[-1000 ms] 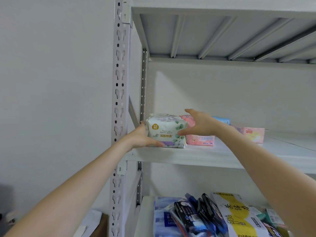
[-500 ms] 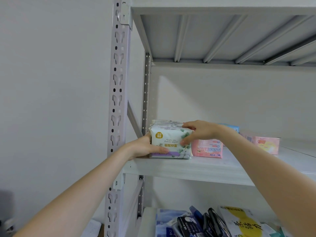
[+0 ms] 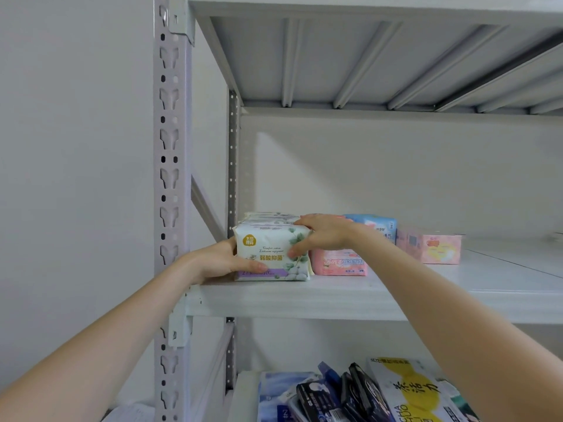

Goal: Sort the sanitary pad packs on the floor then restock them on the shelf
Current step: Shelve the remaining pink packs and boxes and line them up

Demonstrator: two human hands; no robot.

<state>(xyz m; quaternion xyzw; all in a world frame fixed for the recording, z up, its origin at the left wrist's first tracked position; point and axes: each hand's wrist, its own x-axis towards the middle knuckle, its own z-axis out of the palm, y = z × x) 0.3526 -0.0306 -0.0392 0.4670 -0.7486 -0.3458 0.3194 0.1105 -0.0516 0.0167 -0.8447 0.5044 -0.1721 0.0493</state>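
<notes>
A white pad pack with green leaves and a purple band (image 3: pixel 269 254) stands at the left end of the grey shelf board (image 3: pixel 350 296), with more like packs lined up behind it. My left hand (image 3: pixel 221 260) grips its left side, thumb across the lower front. My right hand (image 3: pixel 320 233) holds its top right corner, fingers curled over the top and thumb on the front. Right of it sit a pink pack (image 3: pixel 339 262), a blue pack (image 3: pixel 376 225) behind, and another pink pack (image 3: pixel 434 248).
The grey slotted upright (image 3: pixel 169 178) stands just left of the packs, with a diagonal brace behind. Another shelf board (image 3: pixel 365 56) hangs overhead. On the shelf below lie several dark, blue and yellow packs (image 3: pixel 359 394). A white wall fills the left.
The view tilted so the shelf sits lower in frame. My right hand moved from the pack's right side up onto its top right corner. The white pack stays between both hands.
</notes>
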